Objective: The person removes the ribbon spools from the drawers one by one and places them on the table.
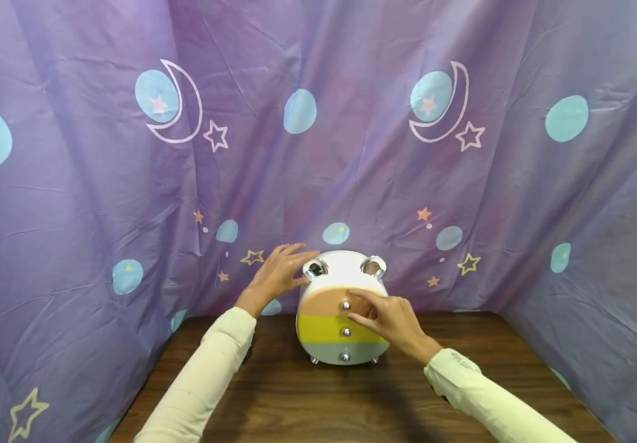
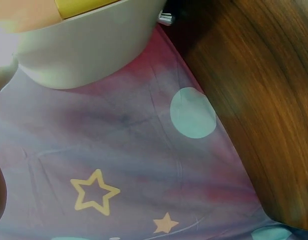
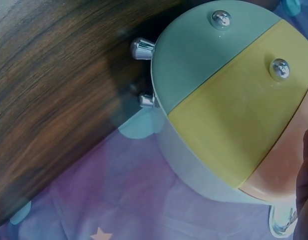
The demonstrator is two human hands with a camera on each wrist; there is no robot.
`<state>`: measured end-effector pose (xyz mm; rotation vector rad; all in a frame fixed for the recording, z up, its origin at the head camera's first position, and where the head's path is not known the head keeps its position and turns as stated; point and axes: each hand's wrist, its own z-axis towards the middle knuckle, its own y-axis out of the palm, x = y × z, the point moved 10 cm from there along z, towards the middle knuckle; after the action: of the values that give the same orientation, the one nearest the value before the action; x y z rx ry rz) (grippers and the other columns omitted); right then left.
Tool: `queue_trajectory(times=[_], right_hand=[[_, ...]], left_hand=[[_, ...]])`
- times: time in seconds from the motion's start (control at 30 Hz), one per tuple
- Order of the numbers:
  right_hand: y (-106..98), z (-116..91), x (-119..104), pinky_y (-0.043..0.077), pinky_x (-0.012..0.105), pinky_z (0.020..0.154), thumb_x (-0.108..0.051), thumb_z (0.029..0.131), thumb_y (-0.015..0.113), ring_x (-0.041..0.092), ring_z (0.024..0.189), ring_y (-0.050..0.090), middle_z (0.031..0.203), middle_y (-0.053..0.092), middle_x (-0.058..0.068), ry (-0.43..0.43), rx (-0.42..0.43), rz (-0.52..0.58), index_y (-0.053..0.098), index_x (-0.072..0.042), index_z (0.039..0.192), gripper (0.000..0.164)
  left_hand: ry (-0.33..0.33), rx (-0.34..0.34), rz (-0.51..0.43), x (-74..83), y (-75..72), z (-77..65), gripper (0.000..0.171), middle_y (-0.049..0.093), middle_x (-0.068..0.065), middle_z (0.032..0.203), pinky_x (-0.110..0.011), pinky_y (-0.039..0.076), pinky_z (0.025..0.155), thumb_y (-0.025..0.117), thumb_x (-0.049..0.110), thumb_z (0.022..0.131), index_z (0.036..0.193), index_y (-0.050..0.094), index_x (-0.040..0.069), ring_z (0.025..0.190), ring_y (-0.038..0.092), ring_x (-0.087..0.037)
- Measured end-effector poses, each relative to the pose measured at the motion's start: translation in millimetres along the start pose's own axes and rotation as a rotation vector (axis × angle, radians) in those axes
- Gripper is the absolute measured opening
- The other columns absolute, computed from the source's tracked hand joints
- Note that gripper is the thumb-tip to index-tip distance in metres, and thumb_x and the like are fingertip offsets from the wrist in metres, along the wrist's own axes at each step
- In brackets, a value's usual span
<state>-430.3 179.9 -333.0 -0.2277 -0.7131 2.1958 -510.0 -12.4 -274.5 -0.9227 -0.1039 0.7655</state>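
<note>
So there's this little round-fronted drawer box (image 1: pixel 326 321) standing upright at the back of a dark wood-grain table (image 1: pixel 296 400), right up near a purple curtain (image 1: pixel 340 172) with moons, stars and blue blobs all over it. Three drawers stacked on the front: orange drawer (image 1: pixel 318 304) at the top, yellow drawer (image 1: pixel 318 330) in the middle, pale green drawer (image 1: pixel 324 352) at the bottom, each with a shiny silver knob. All three look flush with the front. It's got stubby silver feet (image 3: pixel 143 49) underneath and two silver rings up top, kinda like frog eyes.

The left hand (image 1: pixel 281 271) is up by the left ring (image 1: pixel 305 271), fingers loose and stretched out, thumb lower down near the white side. Can't tell if it's actually touching, and the left wrist cam only catches a sliver of it at the edge.

The right hand (image 1: pixel 390 317) is in front of the drawers, thumb and forefinger parted above and below the top knob (image 1: pixel 346 305), with a bit of gap showing, so not clamped on it from what I can see. The right wrist cam cuts off the fingertips. Pale long sleeves (image 1: pixel 208 369) on both arms, btw
</note>
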Motion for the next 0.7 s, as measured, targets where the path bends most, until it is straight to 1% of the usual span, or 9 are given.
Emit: queue_trajectory(times=[0.2,0.27,0.5,0.6,0.7], right_hand=[[3.9,-0.3,-3.4,0.046,0.026,0.043,-0.037,0.075,0.093,-0.001,0.046,0.048,0.057,0.061,-0.01,-0.032,0.044,-0.002,0.075,-0.025,0.125,0.055],[3.7,-1.0,-4.0,0.046,0.026,0.042,-0.036,0.074,0.094,-0.001,0.046,0.047,0.057,0.062,-0.009,-0.04,0.053,-0.006,0.076,-0.026,0.124,0.055],[7.5,1.9,-3.4,0.047,0.026,0.044,-0.036,0.073,0.095,-0.001,0.047,0.048,0.071,0.074,-0.005,-0.05,0.058,-0.001,0.079,-0.028,0.12,0.05],[10.2,2.1,-3.5,0.046,0.025,0.043,-0.035,0.071,0.096,-0.002,0.046,0.046,0.068,0.073,-0.005,-0.047,0.069,0.001,0.08,-0.029,0.116,0.048],[12.6,1.3,-3.3,0.048,0.027,0.043,-0.033,0.071,0.096,-0.001,0.046,0.05,0.065,0.072,-0.006,-0.038,0.079,0.002,0.082,-0.029,0.113,0.044]], left_hand=[[0.011,0.036,-0.006,-4.4,1.3,-4.1,0.07,0.069,0.0,0.136,-0.046,0.043,0.115,0.09,0.033,0.081,0.144,0.064,0.017,0.136,0.056,-0.027],[0.012,0.049,-0.022,-4.6,1.6,-4.6,0.07,0.07,0.0,0.136,-0.046,0.044,0.114,0.091,0.032,0.081,0.143,0.064,0.017,0.135,0.057,-0.027],[0.0,0.07,-0.095,-8.8,1.1,-5.1,0.07,0.07,-0.001,0.134,-0.047,0.044,0.115,0.093,0.027,0.078,0.142,0.065,0.017,0.135,0.057,-0.028],[0.007,0.073,-0.112,-10.6,1.7,-4.9,0.071,0.07,-0.001,0.134,-0.048,0.044,0.115,0.094,0.026,0.077,0.142,0.066,0.018,0.135,0.058,-0.028],[0.023,0.07,-0.111,-11.1,3.1,-4.1,0.071,0.07,-0.001,0.135,-0.048,0.044,0.114,0.094,0.027,0.078,0.142,0.066,0.017,0.134,0.058,-0.028]])
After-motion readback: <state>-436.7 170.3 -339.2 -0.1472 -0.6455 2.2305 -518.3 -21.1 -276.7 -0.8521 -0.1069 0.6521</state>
